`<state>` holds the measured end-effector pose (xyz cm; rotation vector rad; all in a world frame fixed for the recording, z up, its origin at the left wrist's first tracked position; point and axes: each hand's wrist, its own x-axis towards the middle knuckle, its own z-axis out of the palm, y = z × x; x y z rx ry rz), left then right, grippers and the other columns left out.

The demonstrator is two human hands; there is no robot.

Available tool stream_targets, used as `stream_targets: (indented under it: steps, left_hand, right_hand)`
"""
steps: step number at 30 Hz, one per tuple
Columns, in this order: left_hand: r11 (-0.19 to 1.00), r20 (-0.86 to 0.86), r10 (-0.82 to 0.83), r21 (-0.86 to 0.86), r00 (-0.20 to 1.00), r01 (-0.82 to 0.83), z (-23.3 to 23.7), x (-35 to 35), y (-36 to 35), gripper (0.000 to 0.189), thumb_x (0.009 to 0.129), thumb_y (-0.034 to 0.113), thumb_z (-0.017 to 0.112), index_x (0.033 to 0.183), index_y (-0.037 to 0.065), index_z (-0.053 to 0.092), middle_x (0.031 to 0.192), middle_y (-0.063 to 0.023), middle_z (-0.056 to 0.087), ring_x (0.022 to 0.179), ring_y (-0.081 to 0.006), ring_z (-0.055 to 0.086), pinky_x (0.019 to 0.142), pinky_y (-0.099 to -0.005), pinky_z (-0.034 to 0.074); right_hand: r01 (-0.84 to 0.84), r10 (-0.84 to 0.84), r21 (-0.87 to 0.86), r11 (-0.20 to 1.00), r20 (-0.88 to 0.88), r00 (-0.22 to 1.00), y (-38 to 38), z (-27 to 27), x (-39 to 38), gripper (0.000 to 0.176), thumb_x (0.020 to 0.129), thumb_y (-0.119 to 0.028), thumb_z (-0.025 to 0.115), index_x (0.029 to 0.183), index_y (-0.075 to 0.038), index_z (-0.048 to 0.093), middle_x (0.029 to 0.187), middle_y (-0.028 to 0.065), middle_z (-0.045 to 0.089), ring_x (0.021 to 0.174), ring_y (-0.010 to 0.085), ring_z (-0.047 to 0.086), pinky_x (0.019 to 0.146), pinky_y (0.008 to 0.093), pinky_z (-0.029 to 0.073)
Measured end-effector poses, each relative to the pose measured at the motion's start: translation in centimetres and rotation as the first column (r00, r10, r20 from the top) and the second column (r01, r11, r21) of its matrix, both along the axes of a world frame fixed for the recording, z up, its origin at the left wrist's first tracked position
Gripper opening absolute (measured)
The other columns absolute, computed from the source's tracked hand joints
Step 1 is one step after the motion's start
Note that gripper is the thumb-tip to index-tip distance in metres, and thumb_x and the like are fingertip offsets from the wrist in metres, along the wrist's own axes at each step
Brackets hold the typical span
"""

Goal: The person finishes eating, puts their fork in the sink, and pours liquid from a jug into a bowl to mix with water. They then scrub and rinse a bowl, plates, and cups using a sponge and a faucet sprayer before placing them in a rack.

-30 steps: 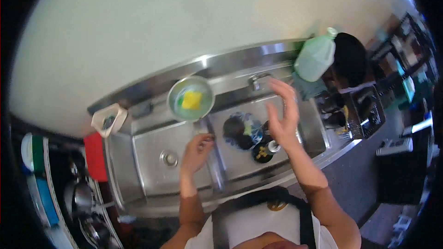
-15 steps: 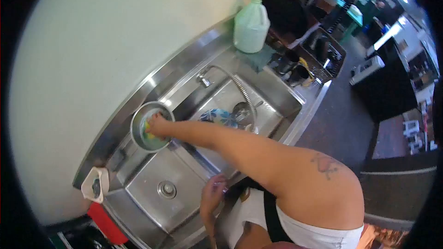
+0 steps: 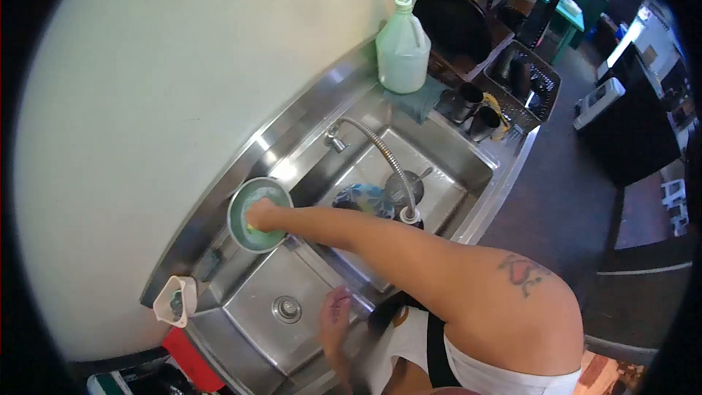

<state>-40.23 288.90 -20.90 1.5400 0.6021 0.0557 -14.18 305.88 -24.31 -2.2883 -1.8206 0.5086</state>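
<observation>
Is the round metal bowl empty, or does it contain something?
Not empty: the bowl shows pale suds and something yellow beside the right hand inside it. How full, cannot tell.

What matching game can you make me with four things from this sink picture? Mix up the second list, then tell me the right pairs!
Things:
1. right hand
2. jug
3. drain
4. hose

Clues:
A. pale green, standing near the wall
B. arched over the right basin
C. reaching into the metal bowl
D. round, in the floor of the left basin

Right pairs: 1-C, 2-A, 3-D, 4-B
</observation>
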Motion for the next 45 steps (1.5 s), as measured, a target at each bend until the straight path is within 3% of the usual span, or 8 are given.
stream_targets:
  steps: [8, 18, 28, 32, 35, 38, 41, 45]
  left_hand:
    - [0.994, -0.013, -0.103, 0.022, 0.995, 0.104, 3.1, 2.0, -4.2, 0.031, 0.089, 0.015, 0.055, 0.118, 0.004, 0.054, 0.103, -0.0065, 0.064, 0.088, -0.0124, 0.058, 0.076, -0.0269, 0.046]
    - [0.826, 0.139, -0.564, 0.104, 0.814, 0.555, 6.7, 14.0, -14.5, 0.033, 0.089, 0.015, 0.056, 0.120, 0.005, 0.053, 0.107, -0.0054, 0.061, 0.093, -0.0128, 0.056, 0.082, -0.0282, 0.044]
    - [0.934, 0.489, -0.235, 0.353, 0.840, 0.056, -8.6, 45.8, -24.4, 0.050, 0.075, 0.013, 0.068, 0.121, 0.008, 0.051, 0.113, -0.0117, 0.057, 0.101, -0.0249, 0.056, 0.080, -0.0357, 0.046]
    - [0.336, 0.349, -0.607, 0.927, 0.714, -0.168, -11.7, 52.4, -23.2, 0.065, 0.069, 0.033, 0.071, 0.125, 0.011, 0.048, 0.121, -0.0087, 0.055, 0.120, -0.0328, 0.044, 0.096, -0.0439, 0.034]
    - [0.631, 0.232, -0.568, 0.738, 0.790, 0.237, -10.4, 52.8, -24.2, 0.069, 0.070, 0.034, 0.071, 0.131, 0.016, 0.044, 0.120, -0.0064, 0.057, 0.120, -0.0307, 0.045, 0.098, -0.0437, 0.033]
    - [0.644, 0.318, -0.509, 0.757, 0.800, 0.108, -21.0, 56.3, -23.0, 0.075, 0.071, 0.028, 0.071, 0.136, 0.012, 0.036, 0.116, -0.0088, 0.058, 0.115, -0.0276, 0.049, 0.097, -0.0407, 0.037]
    - [0.994, 0.666, -0.097, 0.101, 0.740, 0.039, -11.3, 52.4, -24.8, 0.074, 0.072, 0.020, 0.071, 0.135, 0.006, 0.035, 0.112, -0.0128, 0.060, 0.108, -0.0249, 0.055, 0.091, -0.0357, 0.043]
    - [0.976, 0.554, -0.074, 0.212, 0.830, -0.055, -1.0, 43.9, -24.3, 0.076, 0.067, 0.015, 0.074, 0.131, 0.002, 0.037, 0.110, -0.0158, 0.060, 0.102, -0.0241, 0.059, 0.088, -0.0333, 0.046]
  right_hand:
    - [0.118, -0.083, 0.219, 0.968, -0.166, 0.983, -3.1, 5.5, -1.2, 0.029, 0.075, -0.015, 0.056, 0.100, -0.001, 0.059, 0.090, 0.0180, 0.065, 0.087, 0.0353, 0.064, 0.072, 0.0487, 0.049]
    - [0.321, -0.215, 0.615, 0.720, -0.242, 0.946, -34.5, 25.6, 11.4, 0.039, 0.072, -0.019, 0.064, 0.105, -0.006, 0.049, 0.101, 0.0179, 0.054, 0.099, 0.0361, 0.053, 0.082, 0.0426, 0.044]
    - [0.614, -0.601, 0.336, 0.714, -0.153, 0.784, -51.0, 3.4, 28.6, 0.043, 0.069, -0.026, 0.064, 0.107, -0.007, 0.054, 0.104, 0.0214, 0.055, 0.093, 0.0428, 0.055, 0.080, 0.0486, 0.044]
    - [0.536, -0.524, 0.139, 0.833, -0.116, 0.844, -51.7, 2.9, 29.2, 0.039, 0.067, -0.027, 0.061, 0.100, -0.006, 0.059, 0.101, 0.0245, 0.057, 0.090, 0.0432, 0.056, 0.079, 0.0481, 0.044]
    - [0.771, -0.723, -0.068, 0.633, -0.408, 0.557, -51.8, 4.0, 29.3, 0.038, 0.066, -0.027, 0.061, 0.097, -0.005, 0.060, 0.100, 0.0249, 0.058, 0.090, 0.0426, 0.055, 0.080, 0.0473, 0.044]
    - [0.664, -0.640, -0.046, 0.746, -0.323, 0.697, -51.9, 5.6, 29.5, 0.043, 0.069, -0.029, 0.061, 0.103, -0.002, 0.061, 0.097, 0.0243, 0.059, 0.098, 0.0383, 0.056, 0.083, 0.0447, 0.045]
    - [0.639, -0.549, 0.239, 0.731, -0.350, 0.759, -52.3, 8.4, 26.5, 0.038, 0.069, -0.026, 0.060, 0.099, -0.002, 0.061, 0.091, 0.0250, 0.058, 0.093, 0.0376, 0.058, 0.081, 0.0440, 0.046]
    - [0.549, -0.372, 0.294, 0.782, -0.486, 0.791, -52.4, 10.6, 23.6, 0.032, 0.070, -0.023, 0.061, 0.094, -0.002, 0.061, 0.088, 0.0219, 0.061, 0.086, 0.0397, 0.059, 0.077, 0.0436, 0.048]
